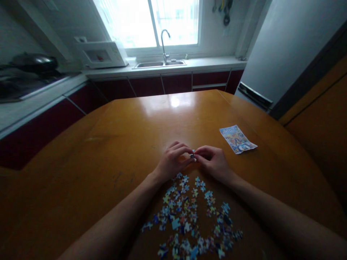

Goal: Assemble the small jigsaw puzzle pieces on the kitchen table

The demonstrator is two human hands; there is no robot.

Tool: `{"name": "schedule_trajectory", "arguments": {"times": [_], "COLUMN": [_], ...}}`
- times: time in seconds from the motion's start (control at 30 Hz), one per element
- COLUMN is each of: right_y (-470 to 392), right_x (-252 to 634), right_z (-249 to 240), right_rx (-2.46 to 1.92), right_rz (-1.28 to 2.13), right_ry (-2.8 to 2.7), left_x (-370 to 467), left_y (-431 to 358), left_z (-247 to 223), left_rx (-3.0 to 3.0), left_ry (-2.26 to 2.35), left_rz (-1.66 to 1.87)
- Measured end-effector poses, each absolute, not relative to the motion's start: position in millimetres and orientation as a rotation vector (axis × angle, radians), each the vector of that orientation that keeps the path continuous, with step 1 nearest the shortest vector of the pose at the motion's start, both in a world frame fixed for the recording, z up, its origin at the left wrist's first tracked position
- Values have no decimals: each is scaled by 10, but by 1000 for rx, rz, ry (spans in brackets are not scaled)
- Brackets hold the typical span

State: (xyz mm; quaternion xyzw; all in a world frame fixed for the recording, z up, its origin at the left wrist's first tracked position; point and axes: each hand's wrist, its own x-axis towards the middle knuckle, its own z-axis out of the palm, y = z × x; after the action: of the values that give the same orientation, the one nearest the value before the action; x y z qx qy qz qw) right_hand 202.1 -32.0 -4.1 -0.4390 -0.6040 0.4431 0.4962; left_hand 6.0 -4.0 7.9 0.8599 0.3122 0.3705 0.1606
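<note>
My left hand [174, 160] and my right hand [213, 160] meet just beyond a spread of loose jigsaw puzzle pieces [187, 216]. Between the fingertips of both hands are small puzzle pieces [193, 156], partly hidden by the fingers; how many there are I cannot tell. Both hands are closed in a pinch, thumbs against the fingers. The loose pieces, mostly light blue with some yellow, red and dark ones, lie scattered between my forearms and toward the near edge of the view.
A creased printed sheet [237, 140] with a colourful picture lies to the right on the wooden table [130, 133]. Past the table stand a counter with a sink [150, 65], a white microwave [100, 54], a pan [35, 61] on the stove, and a fridge [287, 47].
</note>
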Motion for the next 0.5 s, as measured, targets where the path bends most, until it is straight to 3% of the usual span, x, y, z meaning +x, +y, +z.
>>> {"name": "schedule_trajectory", "arguments": {"times": [0.5], "right_y": [-287], "right_x": [2058], "right_z": [-10], "right_rx": [-1238], "right_rz": [780], "right_ry": [-1420], "left_x": [40], "left_y": [-43], "left_z": [92], "left_rx": [2443], "left_ry": [810], "left_rz": [926]}}
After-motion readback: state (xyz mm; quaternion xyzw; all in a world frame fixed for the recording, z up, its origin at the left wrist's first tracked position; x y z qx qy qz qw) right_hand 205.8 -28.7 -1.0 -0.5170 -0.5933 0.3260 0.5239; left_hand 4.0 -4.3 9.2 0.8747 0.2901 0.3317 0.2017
